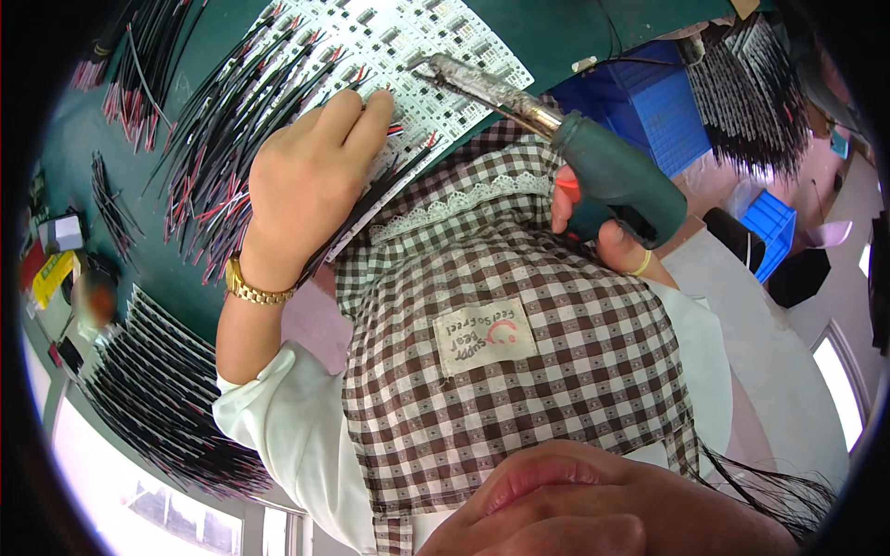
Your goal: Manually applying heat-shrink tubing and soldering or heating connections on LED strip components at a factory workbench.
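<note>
A green workbench (199, 306) is lying under a white panel of small circuit boards (408, 46), where soldering is going on.

The left hand (311, 181) is pressing the panel flat, fingers held together on the wire ends (likely steadying them), while the right hand (593, 232) is gripping a green gun-style soldering iron (593, 167), its metal tip resting on the boards. Red-and-black wire bundles (222, 139) are fanning out beside it; stacked finished strips (158, 389) are lying nearer, and a blue bin (658, 102) is sitting beyond.

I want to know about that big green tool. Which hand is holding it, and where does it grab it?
The right hand holds the green soldering gun by its handle. The left hand holds nothing; its fingertips press on the white board.
</note>
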A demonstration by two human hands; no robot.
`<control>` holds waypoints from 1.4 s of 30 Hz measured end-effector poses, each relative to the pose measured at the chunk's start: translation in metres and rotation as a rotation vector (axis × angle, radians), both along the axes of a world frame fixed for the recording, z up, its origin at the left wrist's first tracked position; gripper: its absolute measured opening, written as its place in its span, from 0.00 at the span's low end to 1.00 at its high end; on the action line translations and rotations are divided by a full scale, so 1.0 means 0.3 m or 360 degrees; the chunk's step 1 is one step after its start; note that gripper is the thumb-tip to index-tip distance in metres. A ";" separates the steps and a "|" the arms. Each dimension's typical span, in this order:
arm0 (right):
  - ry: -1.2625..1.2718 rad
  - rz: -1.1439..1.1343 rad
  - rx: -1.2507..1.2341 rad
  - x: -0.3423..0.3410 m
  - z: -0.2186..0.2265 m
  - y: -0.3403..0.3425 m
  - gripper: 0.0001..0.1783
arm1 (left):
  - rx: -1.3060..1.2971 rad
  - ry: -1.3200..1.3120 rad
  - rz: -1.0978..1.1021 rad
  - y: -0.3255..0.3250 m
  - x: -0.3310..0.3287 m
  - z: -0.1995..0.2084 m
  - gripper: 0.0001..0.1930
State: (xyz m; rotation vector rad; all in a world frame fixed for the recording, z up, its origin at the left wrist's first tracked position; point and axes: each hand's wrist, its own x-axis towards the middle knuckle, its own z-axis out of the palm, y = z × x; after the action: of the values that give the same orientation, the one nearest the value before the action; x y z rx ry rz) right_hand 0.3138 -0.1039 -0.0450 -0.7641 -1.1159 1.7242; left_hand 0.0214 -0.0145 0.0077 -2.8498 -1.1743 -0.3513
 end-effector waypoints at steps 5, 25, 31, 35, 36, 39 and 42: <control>-0.0283 0.0187 -0.0037 0.008 0.001 -0.019 0.16 | -0.0025 -0.0128 0.0041 -0.007 -0.029 -0.025 0.17; -0.0091 0.0080 -0.0018 0.008 0.008 -0.022 0.19 | 0.0002 -0.0126 0.0011 0.006 -0.010 -0.016 0.16; -0.0012 0.0113 -0.0069 0.023 -0.032 -0.055 0.19 | 0.0072 -0.0129 0.0013 -0.022 -0.022 -0.022 0.16; -0.0116 0.0137 -0.0093 0.071 -0.007 -0.062 0.18 | 0.0066 -0.0164 -0.0108 -0.001 0.014 -0.019 0.16; -0.0103 0.0145 -0.0085 0.069 -0.017 -0.067 0.18 | 0.0060 -0.0140 -0.0123 -0.007 0.015 -0.015 0.15; -0.0376 0.0067 -0.0129 0.066 -0.039 -0.080 0.36 | 0.0068 -0.0127 -0.0121 -0.021 0.022 -0.019 0.15; -0.0456 0.0165 -0.0132 0.082 -0.042 -0.076 0.35 | 0.0080 -0.0105 -0.0101 -0.036 0.033 -0.034 0.15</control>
State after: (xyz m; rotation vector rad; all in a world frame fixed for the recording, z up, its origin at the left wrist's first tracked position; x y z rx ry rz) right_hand 0.3383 -0.1266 -0.0577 -1.0456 -1.3015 1.7951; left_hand 0.0312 -0.0254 -0.0025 -2.8574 -1.0711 -0.4743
